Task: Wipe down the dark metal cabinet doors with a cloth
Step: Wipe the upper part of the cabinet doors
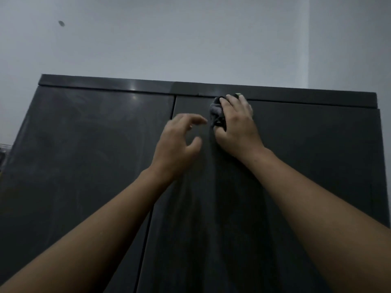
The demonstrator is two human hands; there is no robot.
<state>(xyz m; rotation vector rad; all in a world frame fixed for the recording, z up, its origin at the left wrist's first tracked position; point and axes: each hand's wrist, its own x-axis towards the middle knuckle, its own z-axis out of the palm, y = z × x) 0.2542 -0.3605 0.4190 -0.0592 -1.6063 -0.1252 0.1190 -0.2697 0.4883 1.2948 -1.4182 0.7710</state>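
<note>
Cloth point(215, 112), dark and bunched, sits near 12 o'clock in my view, pressed against the top of the right cabinet door point(306, 166) just under the top rail point(105, 86), my right grip point(237, 127) curled over it and holding it. My left grip point(175, 142) hovers at its 8 o'clock, fingers spread and loosely bent, holding nothing, by the seam with the left cabinet door point(84, 155).

Close head view, up at cabinet point(84, 155)
</note>
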